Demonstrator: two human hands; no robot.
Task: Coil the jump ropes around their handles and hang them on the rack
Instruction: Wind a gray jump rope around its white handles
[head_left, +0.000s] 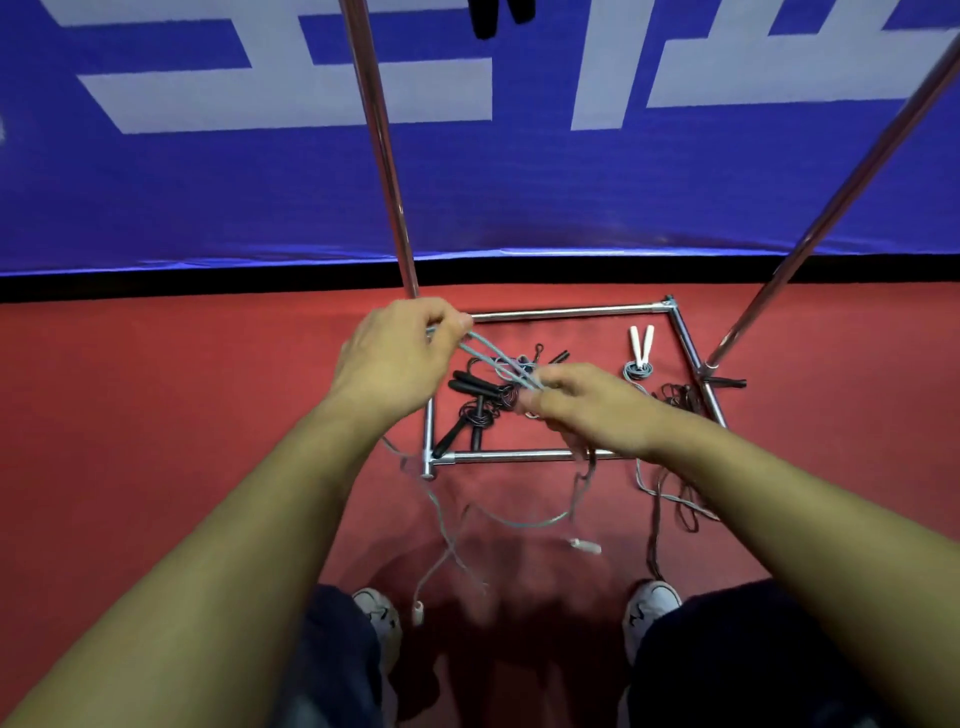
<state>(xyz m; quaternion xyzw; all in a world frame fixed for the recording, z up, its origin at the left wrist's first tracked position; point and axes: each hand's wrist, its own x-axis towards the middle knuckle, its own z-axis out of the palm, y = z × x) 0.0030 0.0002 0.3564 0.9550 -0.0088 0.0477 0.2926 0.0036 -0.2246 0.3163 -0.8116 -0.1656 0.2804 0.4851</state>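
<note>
Biggest thing in view is the chrome tube rack (563, 313), its rectangular base sitting on the red floor (156, 415) with two uprights rising out of frame, so the hanging bar is up there somewhere unseen. Inside the base lie a pile of black-handled jump ropes (475, 397), some coiled, and a white-handled grey rope (640, 349) that already looks wound up neatly. More dark loose rope (680, 499) trails off by the right corner.

The one being worked is the pale grey cord jump rope (501, 361). The left hand (392, 358) has its grip closed, pinching several strands near the fingertips, and the right hand (587, 405) has its grip closed around the other end of those strands. I can't tell whether the handles are tucked in that fist. The rest of the cord droops down to the floor between the white sneakers (652, 603), with what looks like a small white end piece (584, 545) lying there, blurry.

My take for this step: keep the strands taut between both hands, wrap even turns, and feed slack up from the floor slowly so it doesn't snag the rack corner or the feet.
</note>
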